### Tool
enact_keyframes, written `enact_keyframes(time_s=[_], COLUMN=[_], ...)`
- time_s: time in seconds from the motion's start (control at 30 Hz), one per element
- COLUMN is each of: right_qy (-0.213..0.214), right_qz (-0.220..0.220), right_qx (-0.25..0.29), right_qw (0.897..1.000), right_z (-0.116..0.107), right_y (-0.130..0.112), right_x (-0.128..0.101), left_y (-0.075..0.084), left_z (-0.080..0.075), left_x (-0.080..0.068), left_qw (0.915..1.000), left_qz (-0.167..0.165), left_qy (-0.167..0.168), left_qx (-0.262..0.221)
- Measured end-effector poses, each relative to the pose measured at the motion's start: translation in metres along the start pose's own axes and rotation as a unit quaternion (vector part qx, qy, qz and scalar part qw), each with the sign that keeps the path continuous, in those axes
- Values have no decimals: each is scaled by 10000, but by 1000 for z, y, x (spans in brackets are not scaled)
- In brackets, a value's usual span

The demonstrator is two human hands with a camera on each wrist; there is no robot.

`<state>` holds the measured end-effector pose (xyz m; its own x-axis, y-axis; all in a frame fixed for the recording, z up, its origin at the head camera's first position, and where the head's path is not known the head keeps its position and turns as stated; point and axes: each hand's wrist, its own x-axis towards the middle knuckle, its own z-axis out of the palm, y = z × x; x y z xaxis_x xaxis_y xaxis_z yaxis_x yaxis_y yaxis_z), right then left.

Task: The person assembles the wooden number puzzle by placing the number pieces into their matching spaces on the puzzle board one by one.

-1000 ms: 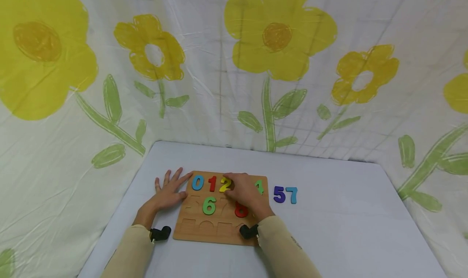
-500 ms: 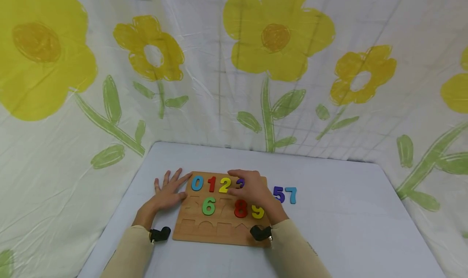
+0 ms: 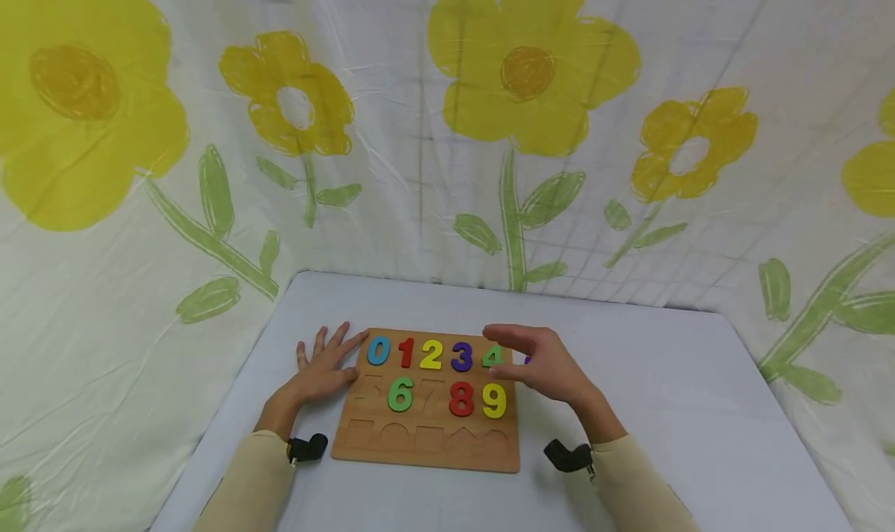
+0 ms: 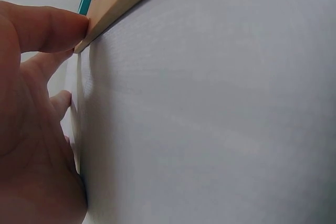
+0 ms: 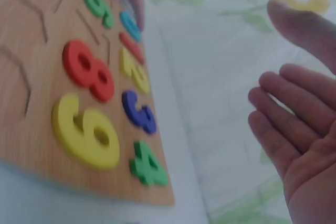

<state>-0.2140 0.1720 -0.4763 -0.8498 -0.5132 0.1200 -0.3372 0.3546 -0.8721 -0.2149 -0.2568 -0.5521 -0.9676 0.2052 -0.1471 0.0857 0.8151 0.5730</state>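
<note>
A wooden number puzzle board lies on the grey table. Its top row holds a blue 0, red 1, yellow 2, purple 3 and green 4. Below sit a green 6, red 8 and yellow 9. My left hand lies flat on the table, fingers touching the board's left edge. My right hand hovers open above the board's right edge, holding nothing. It hides the loose numbers on the table beyond.
The board's lowest row has empty shape cut-outs. A flower-print cloth hangs behind and beside the table. Bare grey table surface lies to the right of the board.
My right hand lifted off the puzzle's top row and moved right, uncovering the purple 3, green 4 and yellow 9. It now covers the loose 5 and 7. The left hand stayed put.
</note>
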Motion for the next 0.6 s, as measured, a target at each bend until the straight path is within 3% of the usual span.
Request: enact_keyframes(time_s=[0.27,0.6], right_qy=[124,343], right_qz=[-108,162], right_qx=[-440,-1255], right_qw=[9989,9914], right_z=[-42,-77], right_y=[20,49], right_x=[-36,-79], left_y=[-3,-1], left_z=[2,0], left_x=[1,0], left_qw=[9999,10000], left_qz=[83,29], left_qy=[88,50], left_qx=[-42,-5])
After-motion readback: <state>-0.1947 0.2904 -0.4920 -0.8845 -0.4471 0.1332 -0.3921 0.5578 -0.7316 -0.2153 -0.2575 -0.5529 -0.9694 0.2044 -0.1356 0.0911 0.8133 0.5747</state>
